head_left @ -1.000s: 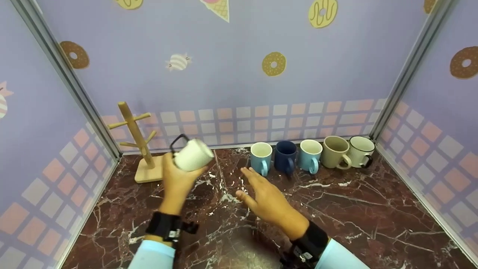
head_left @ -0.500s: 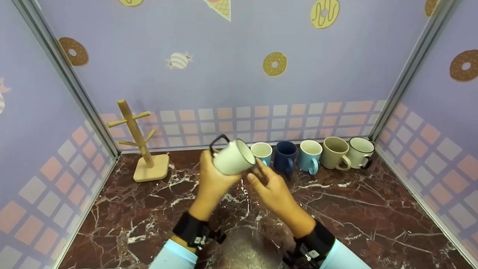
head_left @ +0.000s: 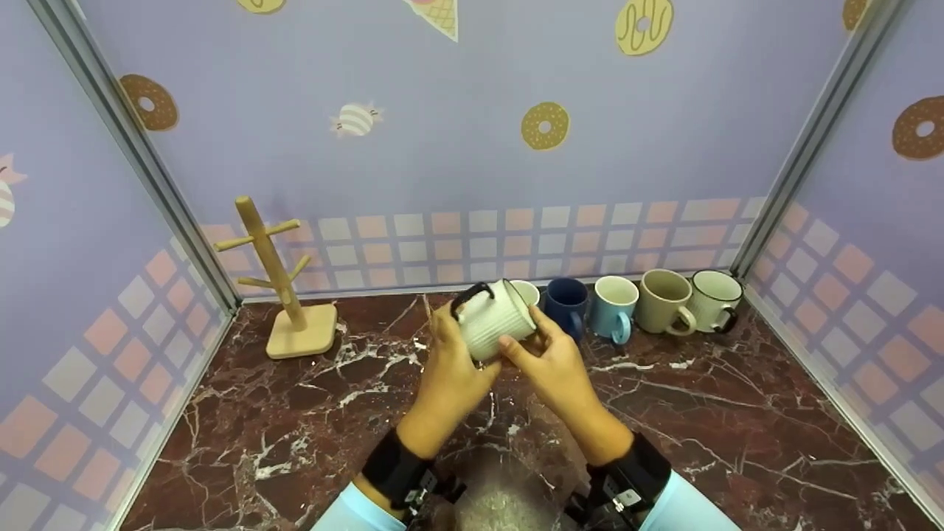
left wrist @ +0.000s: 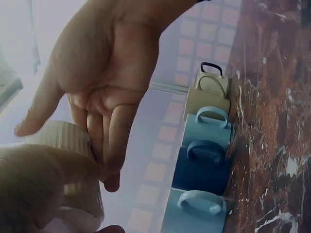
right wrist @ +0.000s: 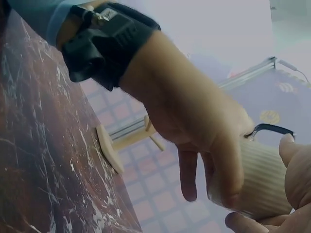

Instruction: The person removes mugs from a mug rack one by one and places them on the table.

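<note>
A white ribbed mug (head_left: 495, 324) with a dark rim and black handle (head_left: 470, 296) is held tilted above the table, its mouth toward the right. My left hand (head_left: 451, 372) grips it around the handle end, the thumb below. At the mouth end, my right hand (head_left: 553, 361) has its thumb on the mug's side and its fingers at the rim. The right wrist view shows the left hand (right wrist: 204, 116) wrapped over the mug, with the right hand (right wrist: 300, 179) meeting it from the edge. The mug's base is hidden by the left hand.
Along the back wall stand a light blue mug (left wrist: 194, 213), a dark blue mug (head_left: 566, 302), another light blue mug (head_left: 612, 306), a beige mug (head_left: 660, 302) and a white black-handled mug (head_left: 712, 302). A wooden mug tree (head_left: 269, 258) stands bare at the back left.
My left hand has carried the white mug right, away from the mug tree. My right hand, apart from it earlier, has come onto its mouth end, and the mug has turned slightly.
</note>
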Demonstrator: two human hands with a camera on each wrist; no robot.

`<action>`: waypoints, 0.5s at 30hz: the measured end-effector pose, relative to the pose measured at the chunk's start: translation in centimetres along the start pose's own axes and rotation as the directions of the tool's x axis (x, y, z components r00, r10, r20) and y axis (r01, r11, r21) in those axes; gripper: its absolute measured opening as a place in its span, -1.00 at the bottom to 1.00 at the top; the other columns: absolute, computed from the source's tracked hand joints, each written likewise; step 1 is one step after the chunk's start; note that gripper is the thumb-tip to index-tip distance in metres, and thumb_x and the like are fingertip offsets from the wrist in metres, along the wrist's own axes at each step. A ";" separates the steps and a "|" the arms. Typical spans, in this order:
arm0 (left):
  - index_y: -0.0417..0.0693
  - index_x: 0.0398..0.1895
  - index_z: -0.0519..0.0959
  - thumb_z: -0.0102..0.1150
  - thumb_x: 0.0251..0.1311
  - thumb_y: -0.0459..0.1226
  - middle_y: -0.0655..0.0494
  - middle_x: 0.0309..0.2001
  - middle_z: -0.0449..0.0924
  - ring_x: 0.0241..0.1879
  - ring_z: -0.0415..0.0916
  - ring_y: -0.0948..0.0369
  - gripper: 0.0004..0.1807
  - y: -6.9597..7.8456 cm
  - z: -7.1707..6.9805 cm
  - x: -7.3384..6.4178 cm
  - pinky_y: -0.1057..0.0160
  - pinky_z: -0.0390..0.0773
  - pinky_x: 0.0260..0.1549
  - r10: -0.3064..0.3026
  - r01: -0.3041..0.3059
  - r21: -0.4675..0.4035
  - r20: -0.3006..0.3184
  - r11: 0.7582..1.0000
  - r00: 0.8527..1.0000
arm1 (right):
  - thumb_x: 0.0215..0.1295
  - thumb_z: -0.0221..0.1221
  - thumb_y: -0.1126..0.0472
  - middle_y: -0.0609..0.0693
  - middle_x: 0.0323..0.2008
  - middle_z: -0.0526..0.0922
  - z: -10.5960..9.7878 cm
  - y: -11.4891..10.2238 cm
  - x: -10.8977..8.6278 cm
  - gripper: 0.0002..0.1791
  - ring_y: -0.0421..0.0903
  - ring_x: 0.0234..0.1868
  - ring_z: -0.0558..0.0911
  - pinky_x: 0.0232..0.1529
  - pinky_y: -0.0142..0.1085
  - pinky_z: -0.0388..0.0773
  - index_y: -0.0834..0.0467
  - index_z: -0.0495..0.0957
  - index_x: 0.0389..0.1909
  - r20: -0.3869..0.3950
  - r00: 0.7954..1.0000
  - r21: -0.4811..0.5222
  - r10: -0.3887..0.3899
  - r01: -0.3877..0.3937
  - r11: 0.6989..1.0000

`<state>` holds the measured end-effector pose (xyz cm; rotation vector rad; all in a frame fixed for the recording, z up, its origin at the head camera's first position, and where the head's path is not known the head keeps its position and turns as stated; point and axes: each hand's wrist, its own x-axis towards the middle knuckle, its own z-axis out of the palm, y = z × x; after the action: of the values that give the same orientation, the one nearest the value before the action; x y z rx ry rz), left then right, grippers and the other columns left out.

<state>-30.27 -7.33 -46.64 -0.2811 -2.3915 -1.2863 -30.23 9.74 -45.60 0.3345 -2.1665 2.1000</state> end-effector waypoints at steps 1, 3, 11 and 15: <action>-0.23 0.69 0.05 0.76 0.04 -0.36 -0.31 0.57 0.31 0.37 0.60 -0.30 0.26 0.2 0.0 -0.2 -0.26 0.77 0.33 0.009 -0.009 0.025 0.017 1.000 1.000 | 0.53 0.49 0.17 0.55 0.49 0.55 -0.1 0.0 0.1 0.08 0.37 0.45 0.71 0.17 -0.23 0.87 0.47 0.04 0.77 -0.008 1.000 0.004 0.006 -0.006 1.000; -0.28 0.72 0.01 0.73 0.11 -0.34 -0.31 0.60 0.25 0.31 0.64 -0.29 0.26 0.4 0.0 -0.5 -0.21 0.83 0.23 0.035 -0.037 0.057 0.051 0.998 0.998 | 0.51 0.51 0.13 0.57 0.51 0.51 -0.5 0.1 0.3 0.12 0.40 0.47 0.68 0.24 -0.17 0.85 0.46 0.02 0.78 -0.019 1.000 0.017 0.003 -0.002 1.000; -0.02 0.90 -0.19 0.44 0.39 -0.36 -0.29 0.76 0.04 0.47 0.56 -0.27 0.22 -0.1 -0.1 -0.9 -0.20 0.76 0.36 0.213 -0.199 -0.086 0.234 0.976 0.948 | 0.45 0.56 0.08 0.46 0.49 0.60 -1.7 -0.4 0.9 0.18 0.29 0.40 0.75 0.35 -0.16 0.80 0.31 0.02 0.83 -0.139 0.989 -0.057 -0.040 0.032 0.998; 0.29 0.93 -0.26 0.21 0.37 -0.47 -0.13 0.83 -0.05 0.59 0.43 -0.27 0.23 -0.6 -0.8 -0.6 -0.35 0.59 0.52 0.167 -0.081 -0.245 0.355 0.966 0.920 | 0.35 0.62 0.14 0.35 0.30 0.77 -2.2 -0.8 0.8 0.23 0.15 0.21 0.83 0.18 -0.29 0.85 0.24 0.05 0.84 -0.152 0.986 -0.078 -0.067 0.056 0.995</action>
<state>-29.75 -8.34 -46.99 -0.8002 -2.4748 -1.5608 -30.99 11.86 -44.54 0.2206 -2.1101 1.9395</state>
